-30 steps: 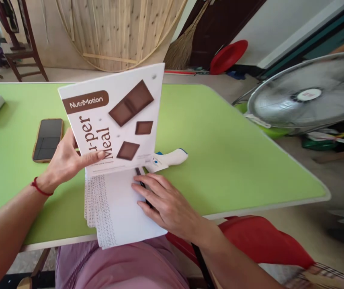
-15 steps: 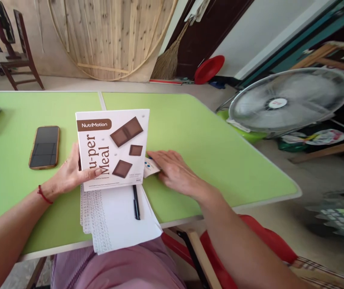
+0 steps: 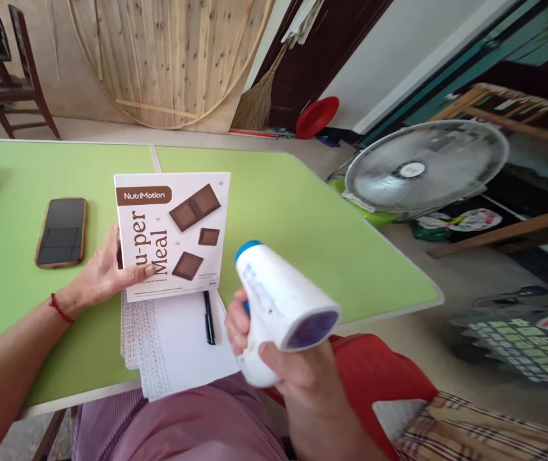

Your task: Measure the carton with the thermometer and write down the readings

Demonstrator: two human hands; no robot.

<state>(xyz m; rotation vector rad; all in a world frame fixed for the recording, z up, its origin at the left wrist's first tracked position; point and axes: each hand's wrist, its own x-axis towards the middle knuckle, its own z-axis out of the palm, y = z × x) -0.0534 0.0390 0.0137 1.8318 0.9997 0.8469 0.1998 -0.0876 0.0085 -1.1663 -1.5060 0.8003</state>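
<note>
Right hand (image 3: pixel 278 358) is wrapped around the grip of a white pistol-shaped handheld scanner with a blue tip (image 3: pixel 281 301), lifted off the table, nose toward the white NutriMotion carton with brown chocolate squares (image 3: pixel 173 234). Left hand (image 3: pixel 104 272) props that carton upright at its left edge, thumb across the front. I'd keep the carton face squared to the scanner and hold both steady. The black pen (image 3: pixel 208 317) on the white paper stack (image 3: pixel 178 342) sits right at the green table's (image 3: pixel 303 218) near edge; open room lies to the right.
</note>
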